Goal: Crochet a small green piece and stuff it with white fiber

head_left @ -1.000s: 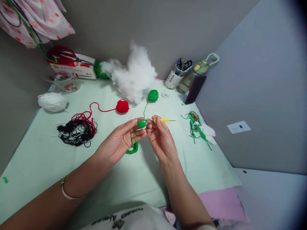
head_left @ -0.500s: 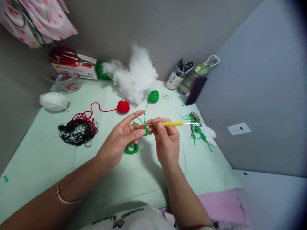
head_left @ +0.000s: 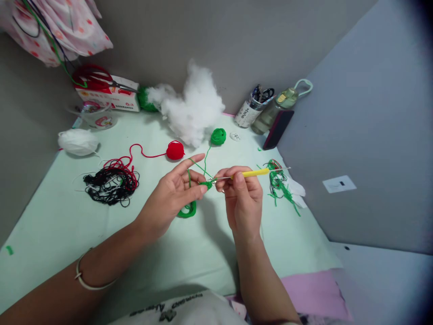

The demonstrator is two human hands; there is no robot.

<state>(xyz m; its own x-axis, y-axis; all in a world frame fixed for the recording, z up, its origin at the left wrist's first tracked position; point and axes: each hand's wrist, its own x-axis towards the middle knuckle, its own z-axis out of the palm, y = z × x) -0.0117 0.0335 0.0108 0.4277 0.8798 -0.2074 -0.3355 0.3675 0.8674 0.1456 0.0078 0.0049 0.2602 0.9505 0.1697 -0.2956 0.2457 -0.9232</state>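
Observation:
My left hand [head_left: 169, 198] pinches a small green crochet piece [head_left: 207, 184] between thumb and fingers, with green yarn looped over its raised index finger. In my right hand [head_left: 244, 194] is a yellow-handled crochet hook [head_left: 252, 173], its metal tip at the green piece and its other thin end pointing right. A strand runs from the hands to a green yarn ball [head_left: 218, 136] behind them. Beneath my left hand lies a green yarn coil [head_left: 188, 210] on the table. Something small and metallic shows near the hook's tip; I cannot make it out.
White stuffing [head_left: 194, 110] sits at the back beside a box [head_left: 125, 100] topped by red scissors [head_left: 93, 77]. A red yarn ball [head_left: 175, 150], black yarn tangle [head_left: 110, 186] and white yarn [head_left: 78, 142] lie left. Right are a bottle [head_left: 269, 118], phone [head_left: 278, 129] and yarn scraps [head_left: 279, 180].
My right hand has moved right, drawing the hook slightly away and tilting its back end up. The green piece has turned more sideways in my left fingers.

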